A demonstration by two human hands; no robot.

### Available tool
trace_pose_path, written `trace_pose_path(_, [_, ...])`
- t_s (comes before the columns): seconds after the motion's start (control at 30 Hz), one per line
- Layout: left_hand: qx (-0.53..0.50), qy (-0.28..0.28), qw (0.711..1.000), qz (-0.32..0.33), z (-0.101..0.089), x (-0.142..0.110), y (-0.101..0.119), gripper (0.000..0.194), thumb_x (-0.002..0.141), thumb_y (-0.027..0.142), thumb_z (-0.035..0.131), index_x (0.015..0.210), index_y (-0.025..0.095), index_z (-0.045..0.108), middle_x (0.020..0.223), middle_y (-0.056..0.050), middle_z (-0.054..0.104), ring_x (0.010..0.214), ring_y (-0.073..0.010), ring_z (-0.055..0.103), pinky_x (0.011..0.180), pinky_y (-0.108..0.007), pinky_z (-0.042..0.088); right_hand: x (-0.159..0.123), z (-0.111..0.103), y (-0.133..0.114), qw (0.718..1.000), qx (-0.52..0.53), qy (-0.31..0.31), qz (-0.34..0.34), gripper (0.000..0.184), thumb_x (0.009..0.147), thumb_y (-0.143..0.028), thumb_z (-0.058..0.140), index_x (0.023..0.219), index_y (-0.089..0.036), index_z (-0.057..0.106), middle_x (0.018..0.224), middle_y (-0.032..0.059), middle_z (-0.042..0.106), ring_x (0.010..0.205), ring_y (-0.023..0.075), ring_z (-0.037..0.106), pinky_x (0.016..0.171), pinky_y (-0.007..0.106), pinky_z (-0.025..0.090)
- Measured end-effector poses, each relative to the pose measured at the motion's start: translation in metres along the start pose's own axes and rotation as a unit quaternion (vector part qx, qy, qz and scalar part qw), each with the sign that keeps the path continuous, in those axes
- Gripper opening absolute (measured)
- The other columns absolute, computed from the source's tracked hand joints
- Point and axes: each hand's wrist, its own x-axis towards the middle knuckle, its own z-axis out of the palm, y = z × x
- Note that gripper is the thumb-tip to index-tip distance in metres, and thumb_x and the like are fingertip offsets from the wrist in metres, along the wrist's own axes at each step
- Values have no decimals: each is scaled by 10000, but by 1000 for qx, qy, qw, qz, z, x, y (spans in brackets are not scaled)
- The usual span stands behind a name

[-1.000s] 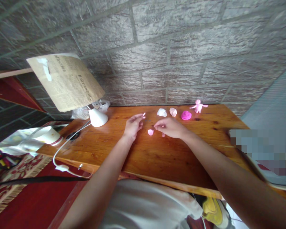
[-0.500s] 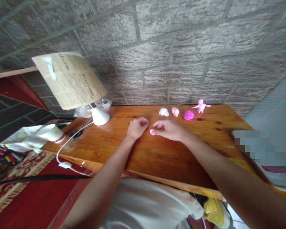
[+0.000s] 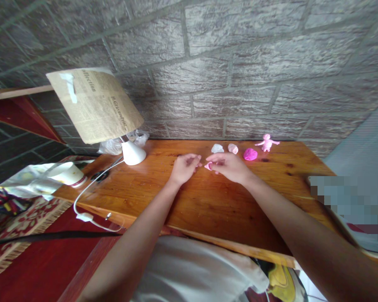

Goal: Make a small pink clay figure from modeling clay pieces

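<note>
My right hand pinches a small piece of pink modelling clay, which points toward my other hand. Just to its left, my left hand has thumb and fingertips pressed together; what lies between them, if anything, is too small to make out. The two hands are close but apart, over the wooden table. Behind them lie a white clay lump, a pale pink lump and a bright magenta lump. A pink clay figure with outstretched arms stands at the back right.
On the table's left stands a lamp with a newspaper-print shade, and its white cord hangs over the edge. A paper cup is at the left end. A stone-pattern wall rises behind the table.
My right hand has shifted slightly away from me with the pink clay, whose visible end now looks more pointed. The left hand has moved a little to the right.
</note>
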Motion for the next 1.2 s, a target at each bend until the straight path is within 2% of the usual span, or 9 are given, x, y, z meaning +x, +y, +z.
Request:
trace_pose_path(0.13, [-128,-70,983,-113,1,-1,5,435,668,551,827,828,150,776,831,-111,768,529,-95,545,490,-216,332,1,0,-5,998,39,41,-12,167,698,-223,763,860,-181,777,847,42,774,589,123,659,530,240,546])
trace_pose_path(0.2, [-175,-92,969,-151,1,-3,10,438,619,510,875,862,156,791,917,-125,777,570,-85,557,512,-201,352,1,-1,-7,997,56,42,-13,187,676,-267,787,846,-189,780,850,37,775,597,123,652,527,240,544])
trace_pose_path(0.3, [-219,-104,956,-167,0,-5,15,406,581,421,918,870,159,802,985,-128,776,608,-66,542,559,-190,392,0,-2,-11,996,82,42,0,248,652,-313,803,864,-185,781,823,33,771,585,116,632,518,235,524])
trace_pose_path(0.5, [-232,-94,953,-168,0,-5,17,417,539,333,946,896,164,811,928,-91,765,632,-53,541,585,-180,407,1,-4,-13,993,108,47,7,283,654,-314,801,897,-171,776,825,44,771,558,99,604,500,222,483])
trace_pose_path(0.63, [-238,-49,957,-159,1,-3,14,409,527,324,946,879,171,806,845,-60,743,621,-59,548,578,-189,404,2,-6,-11,988,122,94,30,322,659,-325,827,946,-189,774,953,61,779,547,89,598,469,212,470])
trace_pose_path(0.77, [-225,-7,966,-125,1,-1,11,400,525,340,939,857,167,797,738,-27,699,603,-66,543,564,-199,380,2,-6,-10,982,134,127,40,309,663,-374,839,903,-188,778,1071,67,754,554,72,590,479,213,481])
trace_pose_path(0.97, [-165,-5,984,-64,3,-3,13,349,581,387,902,825,159,801,654,-21,671,572,-84,503,535,-227,336,2,0,-7,988,126,81,26,377,661,-414,845,952,-185,773,849,45,756,506,75,549,436,204,392])
trace_pose_path(1.2, [-156,-3,988,-14,7,-4,15,344,665,426,855,896,176,801,628,-4,650,552,-85,490,517,-231,317,3,-1,-11,978,176,89,71,359,616,-357,862,912,-179,768,741,2,704,487,56,521,459,203,367])
